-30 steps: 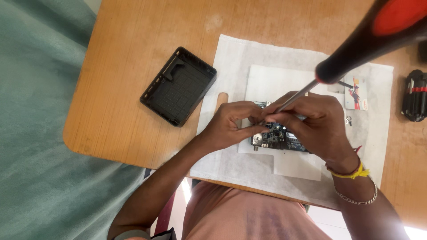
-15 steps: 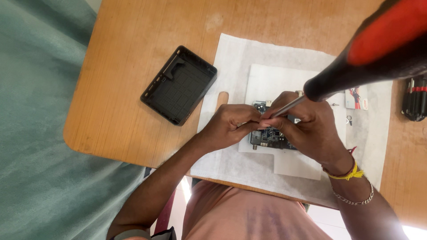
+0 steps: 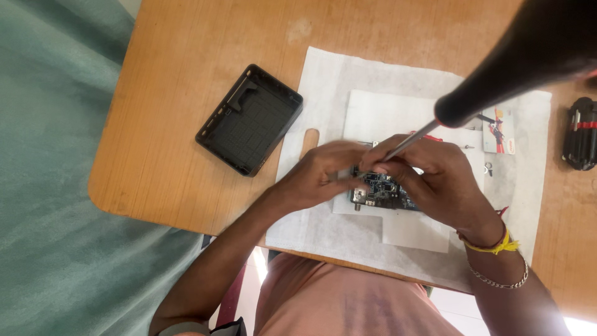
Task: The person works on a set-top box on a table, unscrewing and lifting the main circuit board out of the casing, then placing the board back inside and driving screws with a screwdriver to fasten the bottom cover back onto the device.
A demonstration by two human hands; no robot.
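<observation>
Leftmost, green floor, then the rounded corner of our wooden desk (image 3: 168, 155). Next comes an empty black plastic case shell (image 3: 250, 119), open side up, lying skewed and well apart from our hands. A white cloth (image 3: 329, 81) covers the desk's middle, with a smaller white paper sheet (image 3: 385, 115) on top. Our left hand (image 3: 317, 174) rests on the cloth, fingers curled and pinching the left edge of a small blue circuit board (image 3: 379, 191); the board lies flat on the paper, long axis running left to right, directly under both hands. Our right hand (image 3: 435, 180) is closed around the metal shaft of a screwdriver (image 3: 497, 87), tip down at the board's upper edge, shaft slanting up and right to a black handle that looms close to the camera. Both hands touch the board; the right covers most of it. Further right, loose small screws (image 3: 488, 167) and a small printed card (image 3: 499, 129) lie on the cloth. Rightmost, a black tool holder (image 3: 581, 134) sits at the desk's edge.
</observation>
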